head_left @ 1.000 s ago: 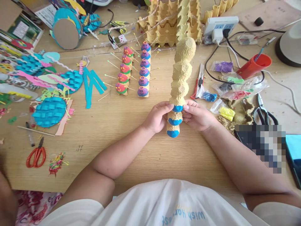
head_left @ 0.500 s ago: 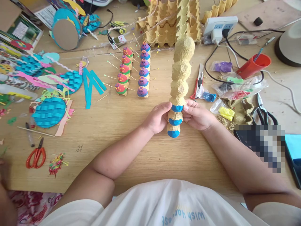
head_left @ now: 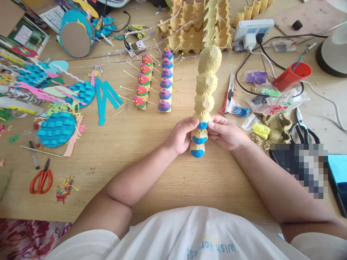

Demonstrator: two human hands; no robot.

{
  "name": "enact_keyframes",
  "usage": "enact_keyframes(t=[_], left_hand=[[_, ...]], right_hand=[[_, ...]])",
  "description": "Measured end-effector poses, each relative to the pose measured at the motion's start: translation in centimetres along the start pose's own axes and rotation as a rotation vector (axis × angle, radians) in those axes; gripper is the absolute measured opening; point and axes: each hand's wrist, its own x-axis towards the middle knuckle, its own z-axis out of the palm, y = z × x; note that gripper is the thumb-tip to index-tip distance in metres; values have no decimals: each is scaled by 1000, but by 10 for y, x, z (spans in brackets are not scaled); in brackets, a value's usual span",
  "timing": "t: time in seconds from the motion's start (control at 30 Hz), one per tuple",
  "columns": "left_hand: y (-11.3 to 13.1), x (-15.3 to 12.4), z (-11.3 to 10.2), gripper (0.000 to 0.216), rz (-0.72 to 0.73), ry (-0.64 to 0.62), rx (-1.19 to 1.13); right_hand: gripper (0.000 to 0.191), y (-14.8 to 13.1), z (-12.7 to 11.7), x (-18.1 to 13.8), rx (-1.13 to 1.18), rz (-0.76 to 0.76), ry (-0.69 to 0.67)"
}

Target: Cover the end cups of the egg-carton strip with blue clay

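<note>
A long tan stack of egg-carton cups (head_left: pixel 205 90) stands tilted over the wooden table, its lowest three cups capped with blue clay. My left hand (head_left: pixel 181 135) grips it from the left, thumb and fingers pinched at the top blue band. My right hand (head_left: pixel 225 132) grips it from the right at the same height. Both hands are closed on the stack.
Two rows of painted cup figures with pins (head_left: pixel 154 81) stand behind the stack. Egg cartons (head_left: pixel 195 27) and a power strip (head_left: pixel 253 29) lie at the back. Blue paper crafts (head_left: pixel 56 128) and red scissors (head_left: pixel 42 179) sit left; clay bags (head_left: pixel 260 130), a red cup (head_left: pixel 291 76) and black scissors (head_left: pixel 302 130) sit right.
The top of the cup stack has swung slightly left and the stack has shifted a little left in my hands. A person's arm at the lower left edge has left the view.
</note>
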Motion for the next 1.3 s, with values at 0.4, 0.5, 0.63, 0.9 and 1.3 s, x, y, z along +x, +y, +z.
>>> enact_keyframes(t=[0.4, 0.5, 0.63, 0.9, 1.3], left_hand=[[3, -2, 8, 64, 4, 29, 31], [2, -4, 8, 64, 13, 34, 29], [2, -3, 6, 64, 18, 29, 40], [2, -1, 8, 66, 44, 13, 71], [-3, -1, 8, 58, 153, 105, 180]], right_hand=[[57, 1, 4, 1, 0, -7, 69], [56, 1, 5, 0, -18, -4, 65], [57, 0, 7, 0, -27, -11, 67], [61, 0, 11, 2, -38, -62, 94], [58, 3, 11, 1, -95, -140, 128]])
